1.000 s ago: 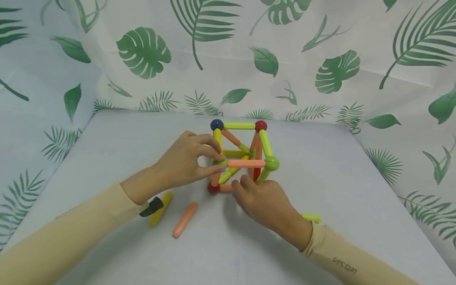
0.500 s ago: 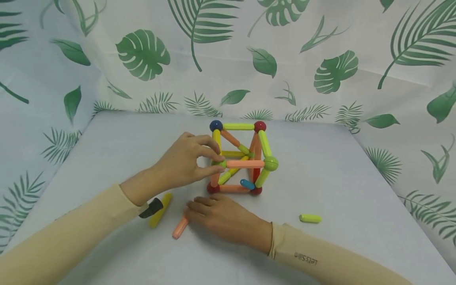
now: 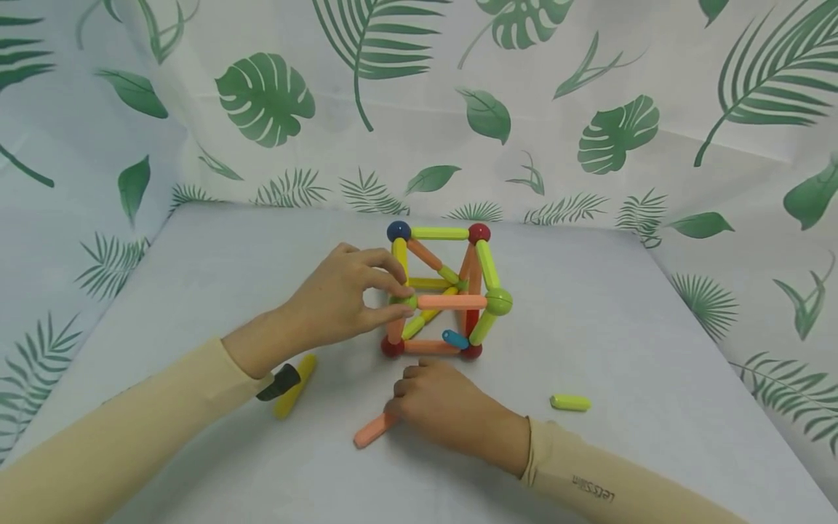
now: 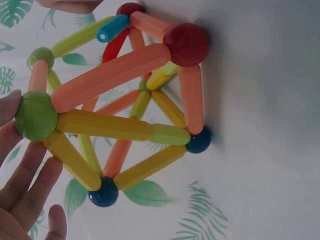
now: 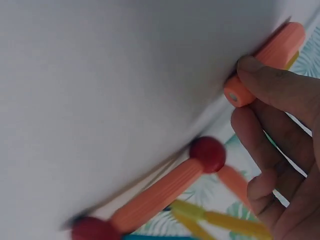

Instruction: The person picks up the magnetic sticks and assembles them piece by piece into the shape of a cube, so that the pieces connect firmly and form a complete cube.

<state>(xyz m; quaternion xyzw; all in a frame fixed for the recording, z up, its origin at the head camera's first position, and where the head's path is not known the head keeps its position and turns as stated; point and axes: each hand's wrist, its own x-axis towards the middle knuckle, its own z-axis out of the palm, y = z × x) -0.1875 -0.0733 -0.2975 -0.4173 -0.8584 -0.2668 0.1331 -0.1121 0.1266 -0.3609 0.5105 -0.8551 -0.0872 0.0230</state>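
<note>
A cube-like frame of toy building sticks and balls [image 3: 452, 301] stands on the table. My left hand [image 3: 327, 298] pinches the green ball [image 4: 36, 115] at its upper front left corner between thumb and fingers. In front of the frame, my right hand [image 3: 452, 404] pinches a salmon-pink building stick [image 3: 372, 431] near one end. In the right wrist view, that salmon stick [image 5: 282, 45] shows a small pale dot in its end face, close to the table surface. A short blue stick [image 3: 455, 338] juts from the red ball [image 3: 471, 351] at the lower front right corner.
A yellow stick [image 3: 297, 386] lies on the table beneath the left wrist. To the right of my right hand lies a short lime-green stick [image 3: 571, 402]. A leaf-patterned cloth [image 3: 406, 87] rises behind the table.
My right hand left the frame's lower front bar, uncovering the blue stick, reached left to the salmon stick and drew it rightward. My left hand stayed on the green ball.
</note>
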